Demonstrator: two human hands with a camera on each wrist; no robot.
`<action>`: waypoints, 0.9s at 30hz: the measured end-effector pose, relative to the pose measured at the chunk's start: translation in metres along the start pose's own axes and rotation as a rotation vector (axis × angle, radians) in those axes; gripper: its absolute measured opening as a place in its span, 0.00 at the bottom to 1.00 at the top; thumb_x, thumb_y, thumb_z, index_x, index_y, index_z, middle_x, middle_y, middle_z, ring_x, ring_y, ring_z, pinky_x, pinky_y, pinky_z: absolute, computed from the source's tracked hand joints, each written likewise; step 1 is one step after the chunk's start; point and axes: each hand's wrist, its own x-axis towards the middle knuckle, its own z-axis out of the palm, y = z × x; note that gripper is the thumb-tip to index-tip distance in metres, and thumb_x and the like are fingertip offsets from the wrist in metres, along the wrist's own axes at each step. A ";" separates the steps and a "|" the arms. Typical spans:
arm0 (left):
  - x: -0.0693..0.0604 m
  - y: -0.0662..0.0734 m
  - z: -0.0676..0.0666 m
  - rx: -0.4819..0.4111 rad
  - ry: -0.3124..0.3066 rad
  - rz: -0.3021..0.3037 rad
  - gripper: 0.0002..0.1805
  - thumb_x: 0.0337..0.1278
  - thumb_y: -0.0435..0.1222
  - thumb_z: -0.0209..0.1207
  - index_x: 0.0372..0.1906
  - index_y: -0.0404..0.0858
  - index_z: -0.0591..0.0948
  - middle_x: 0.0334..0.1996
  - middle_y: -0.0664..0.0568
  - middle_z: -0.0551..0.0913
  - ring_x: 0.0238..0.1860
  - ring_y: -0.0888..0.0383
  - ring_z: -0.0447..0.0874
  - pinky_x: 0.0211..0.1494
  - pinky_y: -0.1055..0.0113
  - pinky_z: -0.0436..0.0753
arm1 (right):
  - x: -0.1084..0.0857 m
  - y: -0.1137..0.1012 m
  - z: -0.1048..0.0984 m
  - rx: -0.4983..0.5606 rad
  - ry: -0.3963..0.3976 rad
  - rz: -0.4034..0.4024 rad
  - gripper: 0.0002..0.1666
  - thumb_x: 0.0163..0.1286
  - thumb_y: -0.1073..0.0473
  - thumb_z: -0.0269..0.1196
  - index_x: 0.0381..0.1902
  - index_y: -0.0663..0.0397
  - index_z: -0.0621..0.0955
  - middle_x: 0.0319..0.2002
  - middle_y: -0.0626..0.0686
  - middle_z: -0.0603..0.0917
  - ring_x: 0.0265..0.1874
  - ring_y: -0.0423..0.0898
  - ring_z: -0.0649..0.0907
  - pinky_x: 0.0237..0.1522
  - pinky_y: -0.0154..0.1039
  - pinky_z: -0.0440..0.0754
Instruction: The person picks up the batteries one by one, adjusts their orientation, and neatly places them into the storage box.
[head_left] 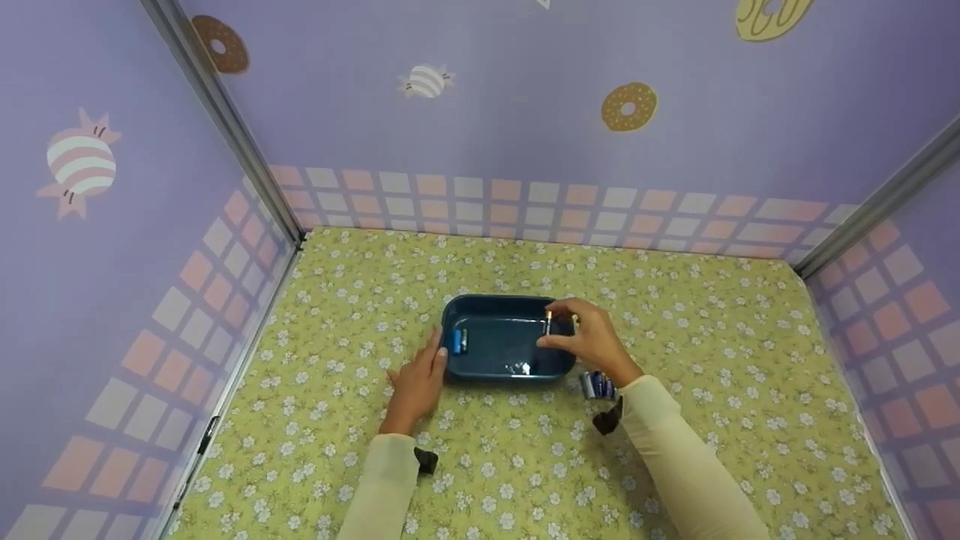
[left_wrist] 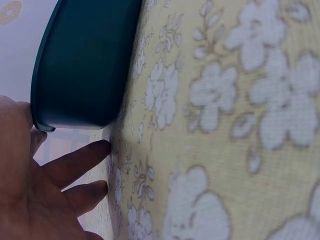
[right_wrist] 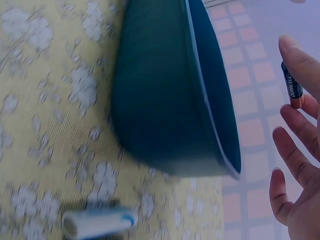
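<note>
A dark teal plastic basin stands on the floral cloth. Two batteries, one blue and one dark, lie inside at its left end. My left hand rests against the basin's left side; in the left wrist view its fingers are spread and fairly straight beside the basin wall. Above the basin's right end, my right hand pinches a small battery between thumb and finger. The right wrist view shows this black Duracell battery with a copper end.
Several more batteries lie together on the cloth at the basin's lower right, close to the right forearm. A white-and-blue battery lies near the basin in the right wrist view. Purple patterned walls enclose the back and sides.
</note>
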 end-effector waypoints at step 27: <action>0.000 0.002 0.000 0.037 0.002 -0.022 0.31 0.80 0.63 0.33 0.81 0.71 0.46 0.79 0.51 0.63 0.77 0.35 0.62 0.73 0.22 0.29 | 0.059 -0.027 0.058 -0.074 -0.091 -0.119 0.37 0.56 0.37 0.77 0.57 0.53 0.85 0.48 0.49 0.86 0.45 0.45 0.85 0.50 0.46 0.85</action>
